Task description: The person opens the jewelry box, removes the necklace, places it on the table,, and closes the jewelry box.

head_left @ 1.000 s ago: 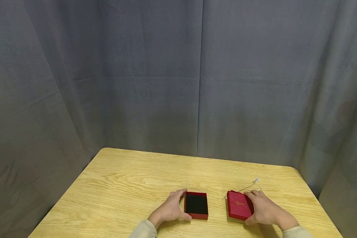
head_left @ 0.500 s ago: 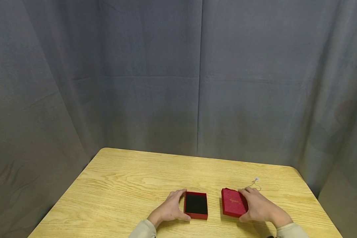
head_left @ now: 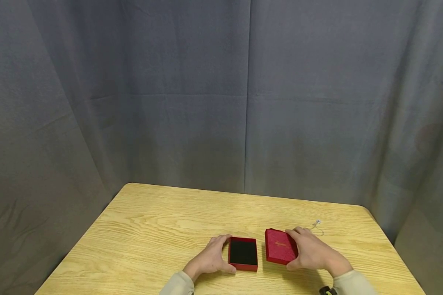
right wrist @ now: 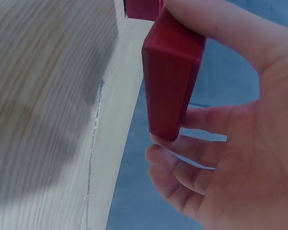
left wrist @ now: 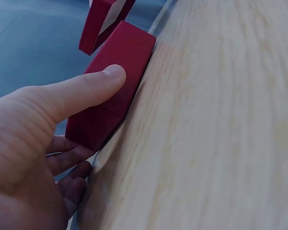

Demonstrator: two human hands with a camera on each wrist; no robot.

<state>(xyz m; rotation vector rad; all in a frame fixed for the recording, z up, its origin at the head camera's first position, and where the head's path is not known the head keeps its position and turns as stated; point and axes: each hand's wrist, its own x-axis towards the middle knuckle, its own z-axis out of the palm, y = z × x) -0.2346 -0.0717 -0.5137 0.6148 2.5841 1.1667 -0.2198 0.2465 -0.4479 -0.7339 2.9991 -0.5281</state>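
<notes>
On the table sits the red base of a small gift box [head_left: 246,267], open side up, with a black pad [head_left: 243,252] inside it. My left hand [head_left: 212,258] holds it from the left, thumb on the near side and fingers round the far corner. My right hand [head_left: 315,253] grips the box's red lid [head_left: 279,247] by its two opposite sides, gold lettering upward. In the right wrist view the lid [right wrist: 168,81] is raised above the tabletop, slightly tilted. A thin chain necklace [head_left: 318,222] with a small pale blue pendant lies beyond my right hand, partly hidden by it.
The light wood table [head_left: 162,229] has rounded far corners. Grey curtains [head_left: 184,123] hang close behind it and along both sides. A dark band [head_left: 327,291] shows at my right sleeve.
My right hand has carried the lid leftward and a little away from me, close to the base, uncovering table beneath. My left hand and the base have stayed in place.
</notes>
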